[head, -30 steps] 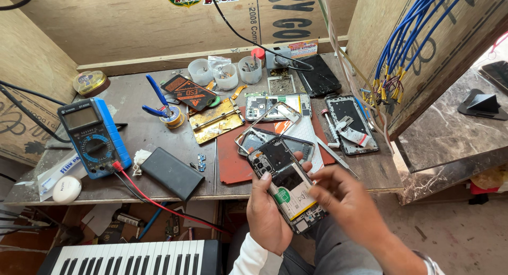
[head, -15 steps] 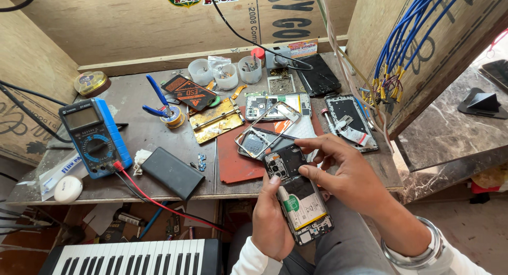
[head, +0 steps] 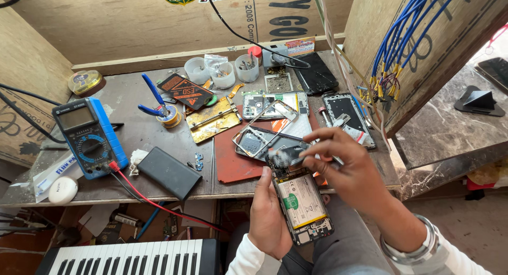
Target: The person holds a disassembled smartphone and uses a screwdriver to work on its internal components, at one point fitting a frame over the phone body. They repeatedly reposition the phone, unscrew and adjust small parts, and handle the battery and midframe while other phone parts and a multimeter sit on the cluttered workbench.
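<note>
Standing in a row near the back edge of the workbench (head: 137,132) are three small translucent cups (head: 223,71); they hold small bits, possibly screws, though the view is too coarse to be sure. A red-capped bottle (head: 255,52) stands just behind the rightmost cup. A round yellow tin (head: 84,81) sits near the back left corner, lid on.

Since half a second ago the opened phone (head: 301,201) sits much the same in the left hand, off the front edge of the bench, over the lap. The right hand has shifted slightly, and a small dark part (head: 288,156) now shows between its fingertips at the phone's top end.

Left hand (head: 269,214): clasped around the phone's left side from below, thumb lying up along its edge, yellow-and-white battery facing up. Right hand (head: 349,169): fingers pinched on the dark part, touching the phone's upper end; the part is blurred.

A blue multimeter (head: 87,137) lies near the left edge, its red lead (head: 153,203) trailing over the front edge. A black flat pack (head: 169,172) lies near the front edge, beside a red mat (head: 233,158). A keyboard (head: 132,256) sits below the bench.
</note>
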